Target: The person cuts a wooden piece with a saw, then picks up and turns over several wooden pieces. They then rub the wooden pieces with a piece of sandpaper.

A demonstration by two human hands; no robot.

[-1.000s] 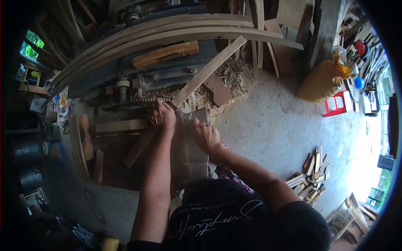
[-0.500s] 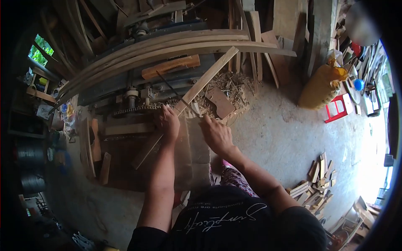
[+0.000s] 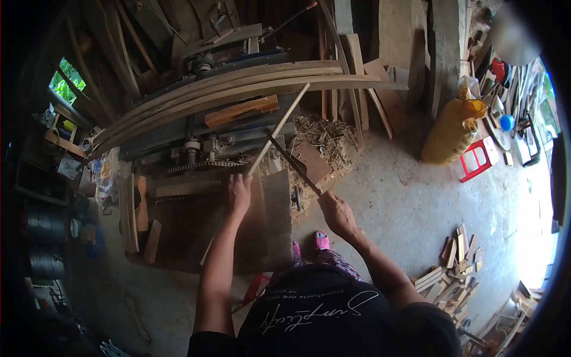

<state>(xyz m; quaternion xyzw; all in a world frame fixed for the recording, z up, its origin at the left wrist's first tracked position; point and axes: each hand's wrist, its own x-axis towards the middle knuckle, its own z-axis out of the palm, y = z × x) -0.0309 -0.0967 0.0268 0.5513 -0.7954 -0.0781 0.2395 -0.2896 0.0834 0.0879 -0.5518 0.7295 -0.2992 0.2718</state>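
My left hand (image 3: 239, 193) is closed round a long pale wooden strip (image 3: 278, 128), which slants up and away to the right with its narrow edge toward me. In my right hand (image 3: 339, 215) is a long thin dark tool (image 3: 295, 164), gripped at its near end. The tool's far tip lies beside the strip, just to its right; whether they touch I cannot tell. Both hands are over or beside a brown workbench (image 3: 184, 229).
Long curved boards (image 3: 238, 83) lie across a machine beyond the bench. An orange-brown wood piece (image 3: 242, 111) rests there. Shavings (image 3: 333, 137) cover the floor nearby. At right are a yellow sack (image 3: 449, 134), a red stool (image 3: 477, 159) and a pile of offcuts (image 3: 455, 262).
The wooden strip has turned from its broad face to its narrow edge. My right hand has moved back and to the right, drawing the tool toward me. The whole view has shifted slightly.
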